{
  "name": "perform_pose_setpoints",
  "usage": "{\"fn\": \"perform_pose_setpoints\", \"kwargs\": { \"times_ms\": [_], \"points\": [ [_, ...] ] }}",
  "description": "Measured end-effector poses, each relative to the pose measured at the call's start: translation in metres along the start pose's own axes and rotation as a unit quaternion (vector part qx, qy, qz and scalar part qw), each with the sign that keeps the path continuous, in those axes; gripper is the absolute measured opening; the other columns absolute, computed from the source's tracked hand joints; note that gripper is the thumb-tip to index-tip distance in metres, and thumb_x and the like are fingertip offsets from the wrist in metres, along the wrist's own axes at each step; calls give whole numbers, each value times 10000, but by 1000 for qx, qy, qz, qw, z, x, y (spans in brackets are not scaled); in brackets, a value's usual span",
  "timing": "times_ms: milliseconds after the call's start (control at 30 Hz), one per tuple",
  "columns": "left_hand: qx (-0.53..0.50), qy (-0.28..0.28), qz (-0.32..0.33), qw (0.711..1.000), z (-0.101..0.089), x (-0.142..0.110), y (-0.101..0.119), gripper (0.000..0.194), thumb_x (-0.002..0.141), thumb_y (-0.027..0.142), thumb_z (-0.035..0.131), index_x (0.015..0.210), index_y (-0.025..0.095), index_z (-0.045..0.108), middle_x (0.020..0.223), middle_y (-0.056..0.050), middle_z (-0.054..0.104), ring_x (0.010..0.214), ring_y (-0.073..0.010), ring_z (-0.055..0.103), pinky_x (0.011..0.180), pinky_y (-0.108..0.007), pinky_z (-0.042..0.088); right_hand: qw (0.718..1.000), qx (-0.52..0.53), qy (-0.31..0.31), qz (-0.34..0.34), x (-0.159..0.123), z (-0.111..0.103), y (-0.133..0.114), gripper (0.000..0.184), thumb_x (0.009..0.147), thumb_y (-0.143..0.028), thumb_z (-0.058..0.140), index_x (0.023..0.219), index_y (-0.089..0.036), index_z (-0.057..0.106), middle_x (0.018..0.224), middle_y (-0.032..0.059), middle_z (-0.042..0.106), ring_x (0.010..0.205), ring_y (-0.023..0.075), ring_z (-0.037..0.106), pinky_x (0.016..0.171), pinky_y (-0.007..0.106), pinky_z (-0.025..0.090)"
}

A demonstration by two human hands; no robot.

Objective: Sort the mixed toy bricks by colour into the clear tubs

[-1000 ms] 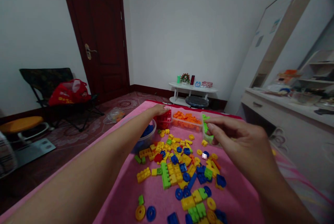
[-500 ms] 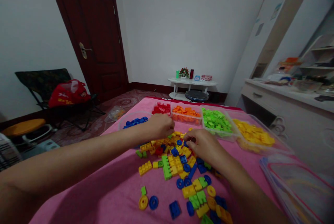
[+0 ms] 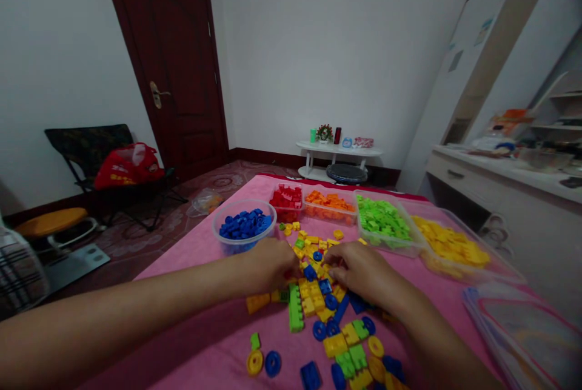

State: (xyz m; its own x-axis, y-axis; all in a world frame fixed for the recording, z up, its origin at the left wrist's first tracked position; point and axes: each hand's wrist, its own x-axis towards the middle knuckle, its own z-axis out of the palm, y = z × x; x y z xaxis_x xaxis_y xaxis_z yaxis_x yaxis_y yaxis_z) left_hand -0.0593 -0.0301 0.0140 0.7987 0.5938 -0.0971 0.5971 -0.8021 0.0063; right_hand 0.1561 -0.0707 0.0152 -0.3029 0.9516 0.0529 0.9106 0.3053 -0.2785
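A loose pile of mixed toy building bricks [image 3: 313, 290], mostly yellow with blue and green ones, lies on the pink cloth [image 3: 195, 323]. My left hand [image 3: 270, 265] is over the pile's left side, fingers curled down among the bricks. A bit of red shows by its fingertips; whether they grip it is hidden. Across from it, my right hand [image 3: 359, 265] rests at the pile's right side, fingers bent together near a blue brick [image 3: 325, 285]. What they hold, if anything, cannot be made out. Round blue wheels [image 3: 319, 330] and yellow wheels [image 3: 255, 363] lie nearer to me.
Sorted bricks fill a round tub of blue [image 3: 244, 226], then boxes of red [image 3: 286, 199], orange [image 3: 331, 203], green [image 3: 384, 220] and yellow [image 3: 450, 244] along the far side. Clear plastic bags [image 3: 513, 329] lie at the right edge.
My left hand has come back from beside the red box down to the pile, uncovering the blue tub. My right hand stays at the pile's right side. The view has shifted slightly.
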Motion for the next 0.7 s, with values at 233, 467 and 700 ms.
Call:
{"fn": "perform_pose_setpoints", "kwargs": {
  "times_ms": [233,467,700],
  "points": [
    [-165,19,8,986,-41,28,-34,228,663,335,714,855,215,730,719,-26,690,589,-147,571,494,-219,337,999,21,40,-5,0,-14,7,262,732,-187,547,913,-222,733,847,44,718,745,175,627,616,240,399],
    [-113,207,-133,963,-54,77,-85,165,645,291,721,777,195,744,703,-56,686,639,-182,594,595,-243,401,996,34,76,5,0,-23,19,253,762,-212,520,909,-200,726,883,55,721,778,184,638,656,256,427],
    [-159,229,-100,955,-49,102,-64,302,725,296,657,987,158,719,897,-75,714,779,-184,634,703,-245,455,998,22,48,24,-1,-27,27,231,772,-218,541,908,-194,725,842,49,720,745,169,637,624,242,420]
  ]
}}
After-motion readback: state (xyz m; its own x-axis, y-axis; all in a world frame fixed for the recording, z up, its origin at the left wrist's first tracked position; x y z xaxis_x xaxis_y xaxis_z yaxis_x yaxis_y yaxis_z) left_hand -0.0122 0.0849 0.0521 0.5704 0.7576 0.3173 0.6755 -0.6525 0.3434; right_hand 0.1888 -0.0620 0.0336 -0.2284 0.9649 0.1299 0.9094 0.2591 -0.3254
